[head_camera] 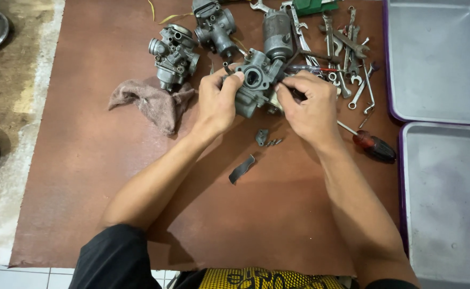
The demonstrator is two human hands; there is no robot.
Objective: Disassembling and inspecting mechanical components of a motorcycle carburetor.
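head view. both hands hold a grey cast-metal carburetor body [256, 85] just above the brown tabletop [138, 176], near its far middle. left hand [217, 101]: grip pressed around the body's left flank, thumb by the round bore. right hand [312, 107]: fingertips pinched on the body's right side; what they pinch is hidden. the casting looks heavy for its bulk, rigid, probably oily and slippery, with thin protruding fittings that could bend; the broad flanks appear the safest hold. just beside it: two more grey carburetors [173, 53] [213, 21], a grey metal cylinder [276, 32], a heap of steel wrenches [347, 48]. nearer the person lie small loose parts [264, 138], a bent dark strip [242, 169], a crumpled brown rag [152, 101], a red-handled screwdriver [371, 144]. two grey trays [438, 59] bound the right edge; open room lies on the near half.
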